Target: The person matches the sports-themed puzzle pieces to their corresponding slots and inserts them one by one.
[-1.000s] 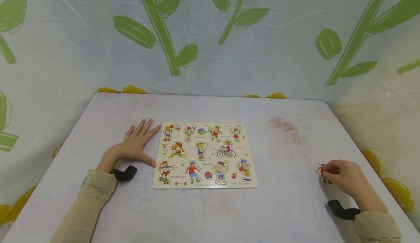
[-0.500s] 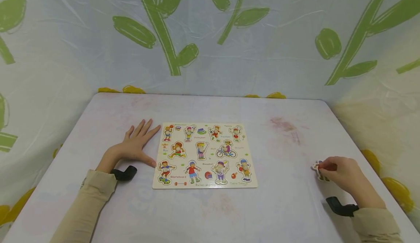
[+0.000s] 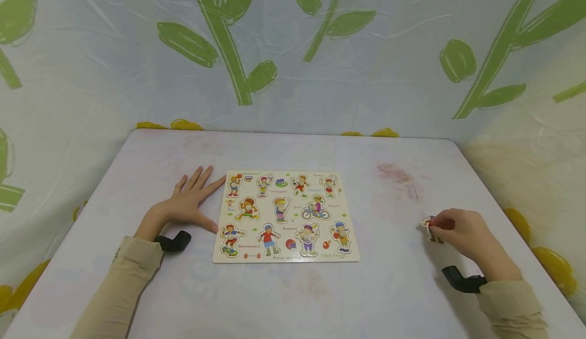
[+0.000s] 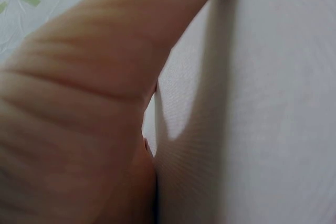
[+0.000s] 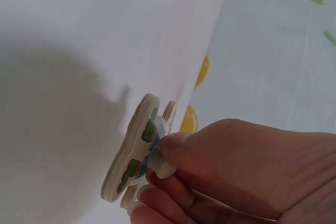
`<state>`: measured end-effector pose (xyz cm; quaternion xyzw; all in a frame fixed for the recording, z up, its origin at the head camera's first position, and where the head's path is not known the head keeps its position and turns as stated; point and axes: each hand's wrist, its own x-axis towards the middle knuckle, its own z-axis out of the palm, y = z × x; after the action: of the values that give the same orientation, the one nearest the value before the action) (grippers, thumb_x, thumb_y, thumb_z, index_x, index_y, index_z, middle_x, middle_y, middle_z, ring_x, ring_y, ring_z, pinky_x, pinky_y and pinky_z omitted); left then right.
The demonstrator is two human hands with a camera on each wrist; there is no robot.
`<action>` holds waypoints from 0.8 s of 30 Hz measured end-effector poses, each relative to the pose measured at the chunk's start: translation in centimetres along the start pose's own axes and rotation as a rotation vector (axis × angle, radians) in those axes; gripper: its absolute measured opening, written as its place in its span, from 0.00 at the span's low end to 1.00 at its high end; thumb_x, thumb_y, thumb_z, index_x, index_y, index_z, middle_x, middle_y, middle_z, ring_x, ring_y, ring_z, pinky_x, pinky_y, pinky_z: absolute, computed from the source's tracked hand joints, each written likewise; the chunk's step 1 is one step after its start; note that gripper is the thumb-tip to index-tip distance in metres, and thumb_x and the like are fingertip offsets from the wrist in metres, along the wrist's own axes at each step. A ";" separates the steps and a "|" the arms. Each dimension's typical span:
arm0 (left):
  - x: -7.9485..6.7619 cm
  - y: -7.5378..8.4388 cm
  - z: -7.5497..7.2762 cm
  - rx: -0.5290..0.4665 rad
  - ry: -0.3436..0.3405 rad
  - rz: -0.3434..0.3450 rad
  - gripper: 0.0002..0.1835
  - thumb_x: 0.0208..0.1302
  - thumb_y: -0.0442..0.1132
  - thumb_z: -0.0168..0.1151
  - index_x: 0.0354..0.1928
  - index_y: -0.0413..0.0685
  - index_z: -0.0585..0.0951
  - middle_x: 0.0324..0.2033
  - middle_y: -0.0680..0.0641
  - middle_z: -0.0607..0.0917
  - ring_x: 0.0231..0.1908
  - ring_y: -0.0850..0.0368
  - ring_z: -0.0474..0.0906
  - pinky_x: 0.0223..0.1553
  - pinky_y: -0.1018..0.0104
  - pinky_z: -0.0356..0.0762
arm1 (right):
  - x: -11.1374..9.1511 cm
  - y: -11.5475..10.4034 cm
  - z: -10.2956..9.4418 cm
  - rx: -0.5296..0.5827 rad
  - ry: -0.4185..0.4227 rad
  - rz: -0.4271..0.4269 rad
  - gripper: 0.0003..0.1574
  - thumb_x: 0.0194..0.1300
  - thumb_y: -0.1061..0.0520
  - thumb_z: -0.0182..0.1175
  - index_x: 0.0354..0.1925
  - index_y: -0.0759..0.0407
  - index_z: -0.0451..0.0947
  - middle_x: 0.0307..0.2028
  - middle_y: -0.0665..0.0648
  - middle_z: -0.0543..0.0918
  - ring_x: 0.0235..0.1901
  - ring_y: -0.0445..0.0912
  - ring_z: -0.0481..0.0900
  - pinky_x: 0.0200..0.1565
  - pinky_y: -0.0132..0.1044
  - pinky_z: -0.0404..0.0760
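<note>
A flat wooden puzzle board (image 3: 263, 217) with colourful sports figures lies near the middle of the table. My left hand (image 3: 187, 204) is spread at its left side, thumb and index fingertips at the board's edge. Only the skin of the left hand (image 4: 79, 108) beside the white surface shows in the left wrist view. To the right of the board, my right hand (image 3: 462, 232) pinches a small figure-shaped puzzle piece (image 3: 427, 222). In the right wrist view, thumb and fingers hold the wooden puzzle piece (image 5: 137, 145) by its knob, tilted and off the table; part is hidden by the fingers.
The white table (image 3: 389, 288) bears reddish smudges (image 3: 400, 176) at right. A leaf-patterned sheet (image 3: 366, 84) rises behind and at both sides. Black wrist mounts (image 3: 175, 242) sit at the cuffs.
My right hand has moved left and slightly toward the far side, carrying the puzzle piece. The left hand and the board stay practically still.
</note>
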<state>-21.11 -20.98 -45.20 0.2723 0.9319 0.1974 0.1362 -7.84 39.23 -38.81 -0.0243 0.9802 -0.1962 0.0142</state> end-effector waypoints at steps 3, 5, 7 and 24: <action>-0.2 0.3 -0.3 -0.001 -0.012 -0.002 0.71 0.36 0.73 0.74 0.79 0.54 0.49 0.77 0.36 0.32 0.74 0.35 0.22 0.67 0.32 0.22 | 0.4 -0.9 0.1 0.006 0.008 -0.021 0.03 0.58 0.64 0.68 0.32 0.65 0.84 0.28 0.53 0.84 0.28 0.46 0.78 0.27 0.33 0.77; -0.2 0.3 -0.4 0.001 -0.017 -0.006 0.71 0.36 0.73 0.74 0.79 0.55 0.49 0.77 0.36 0.32 0.74 0.35 0.21 0.67 0.32 0.22 | 0.7 -1.4 0.1 0.008 0.015 -0.039 0.03 0.58 0.64 0.68 0.32 0.64 0.84 0.27 0.52 0.84 0.28 0.45 0.78 0.27 0.33 0.77; -0.2 0.3 -0.4 0.003 -0.016 -0.008 0.71 0.36 0.73 0.74 0.79 0.54 0.49 0.77 0.36 0.32 0.74 0.35 0.21 0.67 0.32 0.22 | 0.9 -2.0 0.2 0.012 0.022 -0.059 0.02 0.58 0.64 0.68 0.31 0.63 0.84 0.27 0.52 0.84 0.28 0.45 0.78 0.27 0.34 0.77; -0.1 0.2 -0.3 -0.004 -0.024 -0.002 0.71 0.37 0.72 0.75 0.79 0.55 0.48 0.77 0.36 0.31 0.74 0.35 0.21 0.66 0.32 0.21 | 3.3 -6.4 0.2 0.040 0.008 -0.162 0.02 0.58 0.66 0.68 0.29 0.63 0.84 0.27 0.51 0.83 0.27 0.44 0.78 0.29 0.34 0.78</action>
<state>-21.05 -20.99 -44.82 0.2733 0.9300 0.1958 0.1483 -10.85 33.03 -36.60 -0.1023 0.9710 -0.2162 -0.0050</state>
